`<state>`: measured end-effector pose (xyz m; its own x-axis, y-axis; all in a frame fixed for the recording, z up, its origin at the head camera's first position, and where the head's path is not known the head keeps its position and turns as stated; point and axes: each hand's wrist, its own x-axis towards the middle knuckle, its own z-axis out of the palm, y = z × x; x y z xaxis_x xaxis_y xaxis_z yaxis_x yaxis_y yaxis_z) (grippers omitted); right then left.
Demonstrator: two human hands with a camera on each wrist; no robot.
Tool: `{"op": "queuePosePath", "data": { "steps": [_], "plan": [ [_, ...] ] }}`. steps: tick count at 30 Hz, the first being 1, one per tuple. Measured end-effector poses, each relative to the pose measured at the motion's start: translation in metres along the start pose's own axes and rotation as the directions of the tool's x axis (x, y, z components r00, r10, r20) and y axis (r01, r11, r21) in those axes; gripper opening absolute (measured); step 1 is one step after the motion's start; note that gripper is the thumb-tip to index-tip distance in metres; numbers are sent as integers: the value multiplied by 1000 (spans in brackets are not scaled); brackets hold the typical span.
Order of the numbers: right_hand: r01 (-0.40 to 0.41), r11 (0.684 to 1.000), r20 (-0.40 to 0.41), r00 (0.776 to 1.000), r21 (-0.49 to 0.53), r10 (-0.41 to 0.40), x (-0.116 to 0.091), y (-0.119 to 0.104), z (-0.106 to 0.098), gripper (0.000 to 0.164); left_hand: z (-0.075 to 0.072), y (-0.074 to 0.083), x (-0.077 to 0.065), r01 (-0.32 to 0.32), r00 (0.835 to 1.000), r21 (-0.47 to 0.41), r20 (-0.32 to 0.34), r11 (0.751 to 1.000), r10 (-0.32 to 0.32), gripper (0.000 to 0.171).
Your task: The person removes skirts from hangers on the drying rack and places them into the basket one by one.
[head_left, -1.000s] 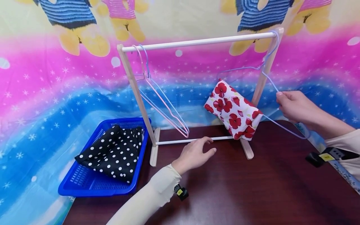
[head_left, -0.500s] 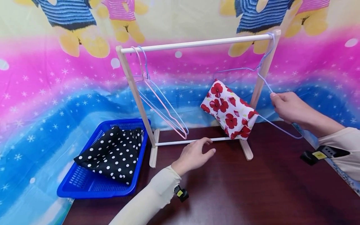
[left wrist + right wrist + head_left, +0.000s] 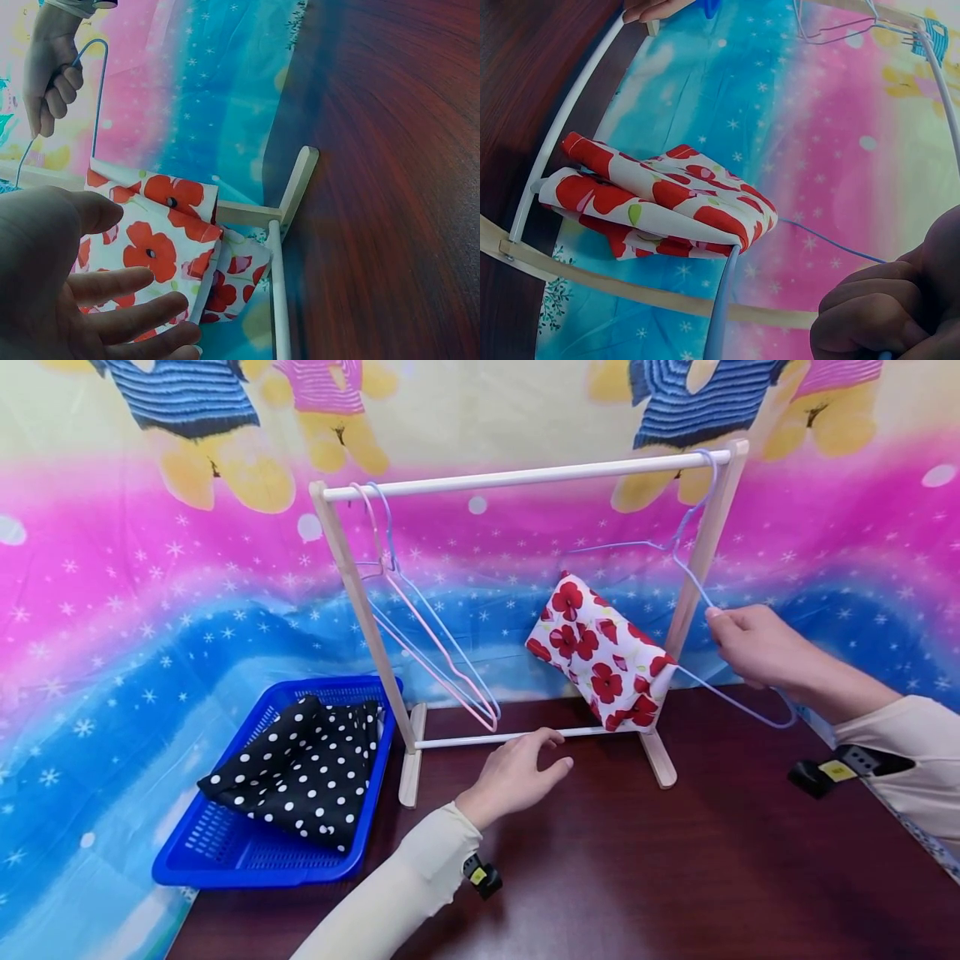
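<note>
My right hand (image 3: 757, 643) pinches one shoulder of a light purple clothes hanger (image 3: 693, 583), whose hook sits over the white top bar near the right post. Over the hanger's lower bar hangs a folded white cloth with red flowers (image 3: 600, 652), tilted down to the right. In the right wrist view, the flowered cloth (image 3: 667, 199) drapes in layers on the hanger's wire. My left hand (image 3: 517, 774) is held by the rack's lower bar with relaxed, spread fingers and holds nothing. The left wrist view shows the left hand (image 3: 97, 285) in front of the cloth, apart from the right hand (image 3: 52, 79).
A small wooden rack with a white top bar (image 3: 525, 477) stands on the dark table (image 3: 600, 877). At its left end hang a pink hanger (image 3: 420, 639) and a blue hanger (image 3: 442, 631). Left of it, a blue basket (image 3: 255, 877) holds black polka-dot cloth (image 3: 307, 777).
The right hand has moved left, sliding the purple hanger's hook along the top bar away from the right post. The flowered cloth has shifted left with it. The left hand has barely moved.
</note>
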<state>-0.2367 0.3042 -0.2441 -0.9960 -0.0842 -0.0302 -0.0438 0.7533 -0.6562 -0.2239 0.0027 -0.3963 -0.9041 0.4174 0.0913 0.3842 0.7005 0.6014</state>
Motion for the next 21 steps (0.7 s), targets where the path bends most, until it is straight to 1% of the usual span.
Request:
{"op": "queuePosePath", "data": {
  "steps": [8, 17, 21],
  "plan": [
    [2, 1000, 6, 1000, 25, -3, 2, -4, 3, 53, 1, -2, 0, -1, 1000, 11, -4, 1000, 1, 41],
    [5, 999, -8, 1000, 34, -4, 2, -8, 4, 54, 1, -3, 1, 7, 1000, 5, -2, 1000, -7, 41],
    [9, 998, -4, 1000, 54, -9, 4, -9, 5, 54, 1, -4, 1, 9, 1000, 0, 3, 1000, -9, 42]
  ]
}}
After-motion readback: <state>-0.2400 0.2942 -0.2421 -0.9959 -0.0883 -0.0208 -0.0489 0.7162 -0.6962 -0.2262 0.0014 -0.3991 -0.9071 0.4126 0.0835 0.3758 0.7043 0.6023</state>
